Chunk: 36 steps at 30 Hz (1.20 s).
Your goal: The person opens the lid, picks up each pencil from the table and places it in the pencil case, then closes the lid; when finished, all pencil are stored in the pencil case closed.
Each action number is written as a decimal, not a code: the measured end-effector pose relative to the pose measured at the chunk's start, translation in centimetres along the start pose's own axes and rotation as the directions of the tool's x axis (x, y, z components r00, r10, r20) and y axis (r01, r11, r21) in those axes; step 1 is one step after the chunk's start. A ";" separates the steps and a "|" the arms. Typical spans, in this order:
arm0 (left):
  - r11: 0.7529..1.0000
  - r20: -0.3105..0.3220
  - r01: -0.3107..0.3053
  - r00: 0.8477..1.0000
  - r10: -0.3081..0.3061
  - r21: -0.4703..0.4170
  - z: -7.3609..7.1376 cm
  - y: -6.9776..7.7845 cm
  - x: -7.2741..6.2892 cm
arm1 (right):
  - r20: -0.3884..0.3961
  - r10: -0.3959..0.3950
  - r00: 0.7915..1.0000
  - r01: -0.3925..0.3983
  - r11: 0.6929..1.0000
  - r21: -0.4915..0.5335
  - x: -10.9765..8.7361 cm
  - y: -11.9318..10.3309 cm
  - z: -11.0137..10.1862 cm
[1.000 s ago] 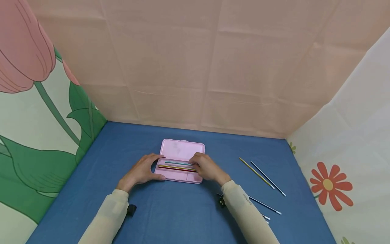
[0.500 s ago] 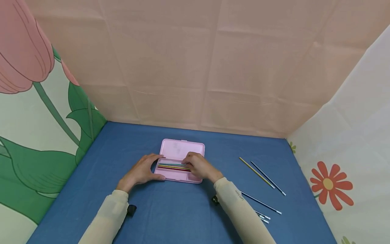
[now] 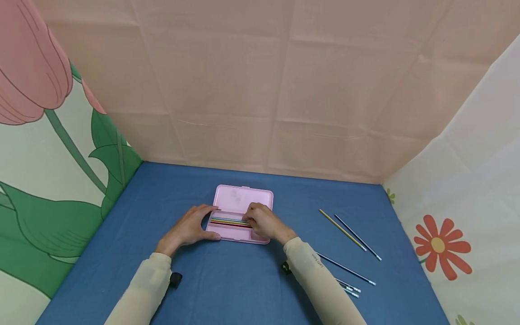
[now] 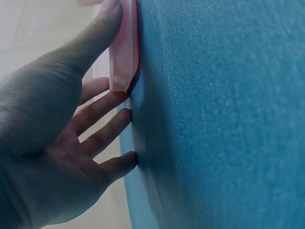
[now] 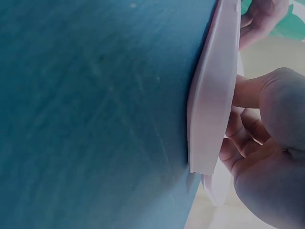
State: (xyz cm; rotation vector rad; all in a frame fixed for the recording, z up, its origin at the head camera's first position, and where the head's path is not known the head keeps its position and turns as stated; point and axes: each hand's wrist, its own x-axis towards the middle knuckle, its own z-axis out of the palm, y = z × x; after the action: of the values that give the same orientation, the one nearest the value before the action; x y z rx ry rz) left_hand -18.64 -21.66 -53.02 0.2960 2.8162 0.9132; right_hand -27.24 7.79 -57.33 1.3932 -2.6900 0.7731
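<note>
A pink pencil case [image 3: 239,239] lies with its lid [image 3: 243,200] folded back on the blue cloth. Several coloured pencils [image 3: 227,222] lie side by side in its long compartment, among them a blue-green one. My left hand [image 3: 190,228] holds the case's left end, thumb at the front edge and fingers towards the back. Reaching into the right half of the case, my right hand [image 3: 266,221] pinches the right end of the blue-green pencil; the pencils' right ends are hidden under it. In the right wrist view its fingertips disappear behind the case wall [image 5: 212,105].
To the right lie a yellow pencil [image 3: 342,229] and a dark one [image 3: 357,237] side by side. Nearer, another dark pencil [image 3: 347,268] and several white-tipped pencils [image 3: 350,291] are partly hidden by the right sleeve [image 3: 321,280]. Fabric walls surround the table.
My right hand has moved a little left over the case. The blue-green pencil has come down beside the others. My left hand has stayed in place.
</note>
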 end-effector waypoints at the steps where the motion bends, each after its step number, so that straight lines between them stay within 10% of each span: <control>1: 1.000 -0.001 0.000 1.000 0.000 0.001 0.0 0.0 0.0 | -0.007 -0.010 1.000 0.010 1.000 -0.002 0.0 0.1 0.1; 21: 1.000 0.004 0.007 1.000 -0.007 -0.002 -0.1 -0.3 -0.3 | 0.008 0.125 0.992 -0.126 0.989 0.074 -1.9 -3.9 -4.1; 36: 1.000 0.006 0.009 1.000 -0.009 -0.004 -0.1 -0.2 -0.3 | -0.123 0.224 0.967 -0.219 0.974 0.051 -9.8 -1.8 -7.6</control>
State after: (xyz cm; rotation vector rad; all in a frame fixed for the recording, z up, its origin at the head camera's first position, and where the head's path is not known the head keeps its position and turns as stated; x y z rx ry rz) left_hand -18.40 -21.94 -53.07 0.2841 2.8080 0.9141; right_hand -21.55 17.70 -52.17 1.0196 -2.7731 0.8974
